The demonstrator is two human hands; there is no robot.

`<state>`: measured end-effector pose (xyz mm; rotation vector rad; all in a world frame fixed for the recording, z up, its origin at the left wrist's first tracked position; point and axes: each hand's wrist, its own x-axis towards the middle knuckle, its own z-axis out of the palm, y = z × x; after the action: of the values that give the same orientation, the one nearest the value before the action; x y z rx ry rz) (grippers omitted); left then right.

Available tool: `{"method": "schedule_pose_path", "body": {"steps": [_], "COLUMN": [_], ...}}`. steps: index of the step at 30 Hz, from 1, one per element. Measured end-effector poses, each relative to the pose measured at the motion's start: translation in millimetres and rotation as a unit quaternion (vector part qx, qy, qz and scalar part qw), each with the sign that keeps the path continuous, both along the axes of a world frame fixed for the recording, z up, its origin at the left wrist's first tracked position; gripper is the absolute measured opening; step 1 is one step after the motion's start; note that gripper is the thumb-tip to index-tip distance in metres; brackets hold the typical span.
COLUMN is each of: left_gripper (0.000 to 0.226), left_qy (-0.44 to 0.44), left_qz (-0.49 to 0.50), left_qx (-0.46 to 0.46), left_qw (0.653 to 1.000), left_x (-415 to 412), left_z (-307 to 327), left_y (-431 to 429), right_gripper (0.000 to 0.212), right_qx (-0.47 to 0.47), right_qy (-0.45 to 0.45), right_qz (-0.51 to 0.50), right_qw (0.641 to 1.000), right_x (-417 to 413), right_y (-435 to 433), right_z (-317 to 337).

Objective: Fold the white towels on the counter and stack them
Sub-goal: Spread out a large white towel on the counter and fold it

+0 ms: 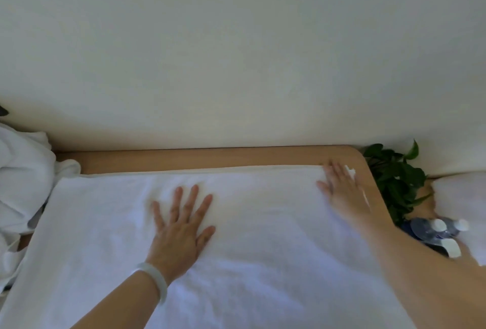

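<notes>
Crumpled towel pile (23, 170) at 9 o'clock, unfolded, partly out of frame. Spread towel (236, 263) covers most of the counter (184, 160). Its far hem runs parallel to the wall, with a bare wood strip showing at 12 o'clock.

Left hand (181, 226): palm down, fingers straight and splayed, flat on the towel just left of centre, gripping nothing. Pale bracelet (155, 280) on that wrist.

Right hand (342, 189): motion-blurred, but the fingers look straight. It lies flat at the towel's 2 o'clock corner, beside the counter's rounded edge. No pinch visible.

Plant (394, 178) and water bottles (436, 231) at 3 o'clock, past the counter's right edge.

Read: smoothing pass before a fold. To do it well:
- Left hand anchors; press down so the cloth doesn't creep.
- Right hand sweeps outward toward 3 o'clock, pushing wrinkles off the edge, never back toward the anchor.
- Square the 2 o'clock corner to the far hem before folding.
- Faint creases toward 6 o'clock likely need a pass too.
- Right forearm runs close to the bottles; mind the clearance.
</notes>
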<state>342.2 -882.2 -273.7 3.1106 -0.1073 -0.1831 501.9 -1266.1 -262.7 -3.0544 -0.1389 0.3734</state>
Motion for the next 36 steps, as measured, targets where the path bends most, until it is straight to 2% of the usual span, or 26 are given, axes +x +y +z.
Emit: {"method": "schedule_pose_path", "body": {"steps": [1, 3, 5, 6, 7, 9, 10, 11, 12, 13, 14, 15, 17, 20, 22, 24, 26, 28, 29, 33, 34, 36], "left_gripper": [0.066, 0.066, 0.066, 0.065, 0.064, 0.062, 0.061, 0.061, 0.061, 0.061, 0.061, 0.061, 0.061, 0.060, 0.060, 0.060, 0.059, 0.058, 0.058, 0.058, 0.058, 0.057], "left_qy": [-0.005, -0.011, -0.030, -0.044, -0.053, -0.053, -0.045, -0.033, -0.025, -0.021, -0.019, -0.020, -0.029, -0.034, -0.047, -0.057, -0.046, -0.033, -0.027, -0.020, -0.019, -0.020], "left_qz": [0.002, 0.015, 0.020, 0.001, -0.035, -0.124, -0.151, -0.162, -0.161, -0.155, -0.148, -0.147, -0.151, -0.132, -0.129, -0.175, -0.235, -0.261, -0.259, -0.250, -0.253, -0.249], "left_qx": [0.001, -0.006, -0.028, -0.039, -0.049, -0.066, -0.068, -0.065, -0.057, -0.045, -0.033, -0.028, -0.024, -0.039, -0.063, -0.083, -0.090, -0.091, -0.091, -0.082, -0.077, -0.066], "left_qw": [1.000, 1.000, 0.999, 0.998, 0.997, 0.989, 0.985, 0.984, 0.985, 0.987, 0.988, 0.989, 0.988, 0.990, 0.989, 0.979, 0.967, 0.960, 0.961, 0.965, 0.964, 0.966], "left_x": [0, 0, 0, 1, 3, 7, 9, 10, 11, 11, 11, 10, 10, 5, -7, -23, -36, -42, -43, -39, -36, -26], "left_z": [0, 0, 5, 9, 13, 16, 14, 11, 7, 2, -1, -4, -3, 1, 5, 8, 5, -2, -5, -4, -2, 1], "left_y": [-1, -6, -21, -36, -55, -100, -120, -134, -144, -149, -150, -149, -147, -155, -171, -193, -217, -234, -239, -249, -251, -253], "right_gripper": [0.065, 0.060, 0.059, 0.059, 0.058, 0.060, 0.062, 0.062, 0.062, 0.061, 0.059, 0.053, 0.039, 0.026, 0.019, 0.012, 0.016, 0.031, 0.035, 0.037, 0.031, 0.015], "right_qx": [-0.005, 0.048, 0.116, 0.122, 0.097, 0.019, -0.015, -0.033, -0.023, 0.009, 0.057, 0.128, 0.227, 0.276, 0.316, 0.374, 0.445, 0.516, 0.525, 0.441, 0.428, 0.432], "right_qy": [0.017, 0.029, -0.029, -0.067, -0.086, -0.021, 0.012, 0.020, 0.013, 0.006, -0.001, -0.005, -0.021, 0.057, 0.109, 0.151, 0.176, 0.183, 0.188, 0.222, 0.210, 0.184], "right_qz": [-0.031, -0.076, -0.073, -0.026, 0.062, 0.237, 0.250, 0.196, 0.067, -0.074, -0.184, -0.244, -0.261, -0.279, -0.331, -0.354, -0.355, -0.377, -0.375, -0.256, -0.242, -0.238], "right_qw": [0.999, 0.996, 0.990, 0.990, 0.990, 0.971, 0.968, 0.980, 0.997, 0.997, 0.981, 0.961, 0.938, 0.918, 0.882, 0.844, 0.803, 0.747, 0.740, 0.831, 0.845, 0.850], "right_x": [14, 25, 17, 5, -10, -33, -35, -27, -18, -7, -1, -2, -34, -122, -179, -219, -242, -251, -252, -248, -246, -241], "right_y": [-12, -28, -37, -36, -31, -29, -34, -44, -53, -63, -72, -80, -85, -99, -116, -127, -133, -136, -137, -135, -134, -132], "right_z": [6, 24, 37, 42, 45, 36, 26, 15, 11, 12, 17, 25, 49, 71, 72, 75, 75, 74, 73, 72, 71, 73]}}
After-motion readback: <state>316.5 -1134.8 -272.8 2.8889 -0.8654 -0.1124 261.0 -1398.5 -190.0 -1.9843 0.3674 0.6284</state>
